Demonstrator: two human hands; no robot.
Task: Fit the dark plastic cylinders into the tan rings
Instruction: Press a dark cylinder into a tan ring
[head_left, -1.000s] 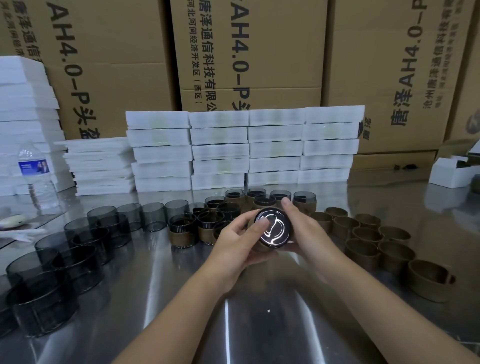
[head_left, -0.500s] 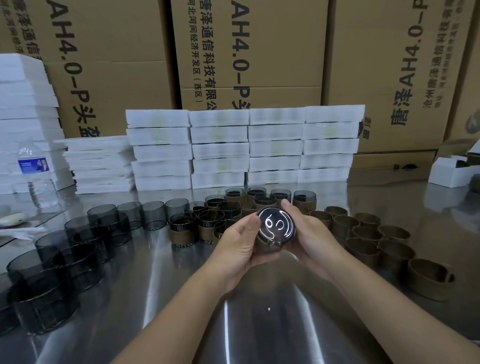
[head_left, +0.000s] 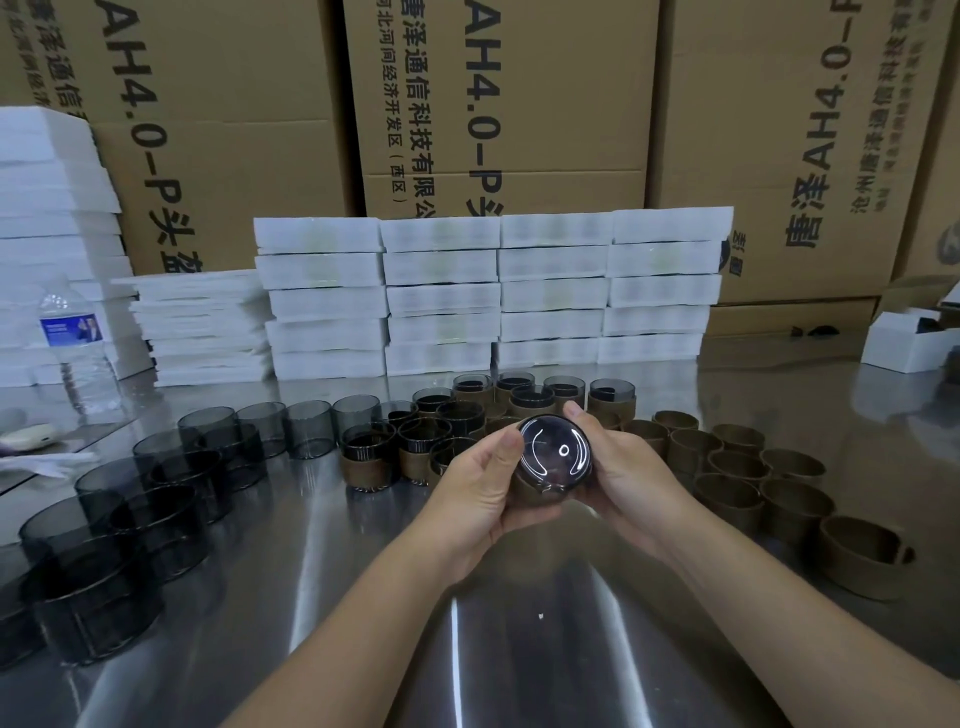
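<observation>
Dark cylinder (head_left: 555, 451) faced me end-on
My left hand (head_left: 483, 488) and right hand (head_left: 628, 478) gripped it and its tan ring (head_left: 535, 493) over bare table (head_left: 363, 597).

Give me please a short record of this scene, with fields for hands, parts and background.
Held piece: dark cylinder with a tan ring around it, closed end facing the camera
Left hand: grips its left side
Right hand: grips its right side
At left: bare cylinders
In middle: fitted pieces
At right: empty rings
Behind: white foam stacks, cardboard boxes
</observation>
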